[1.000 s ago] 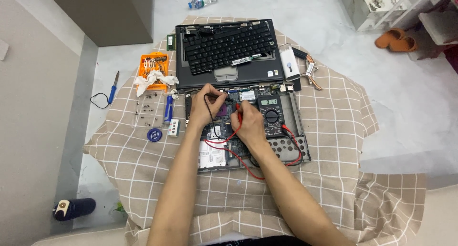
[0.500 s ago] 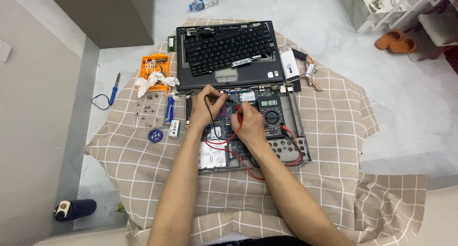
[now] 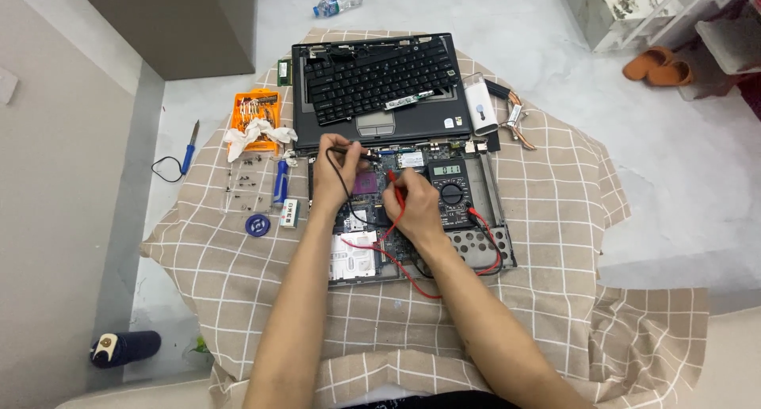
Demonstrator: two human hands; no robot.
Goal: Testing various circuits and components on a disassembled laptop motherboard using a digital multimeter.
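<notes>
Two hands are working over the opened laptop base (image 3: 412,219) at the centre of the frame. The left hand (image 3: 337,175) is pinching a black probe (image 3: 349,149), its tip pointing right toward the upper edge of the board; the right hand (image 3: 412,207) is closed around a red probe (image 3: 394,185), tip set down on the board just right of the purple-framed processor socket (image 3: 366,183). Both leads are trailing back toward the person, the red lead (image 3: 412,278) looping to the multimeter (image 3: 449,191), which is lying inside the chassis just right of the right hand.

To probe well, I would judge that each tip should be sitting on one contact only, held steady and steep enough not to bridge neighbouring pins, with the meter's display kept in sight and the slack leads kept off the board.

Outward, the removed keyboard (image 3: 372,76) is resting on the lid above, an orange bit case (image 3: 255,112) and loose screws (image 3: 246,179) are lying at left on the checked cloth (image 3: 571,219).

Exactly which contacts the tips are touching is hidden by the fingers and too small to make out. The meter's dial setting is unclear, and the black lead's far end is lost under the right wrist.
</notes>
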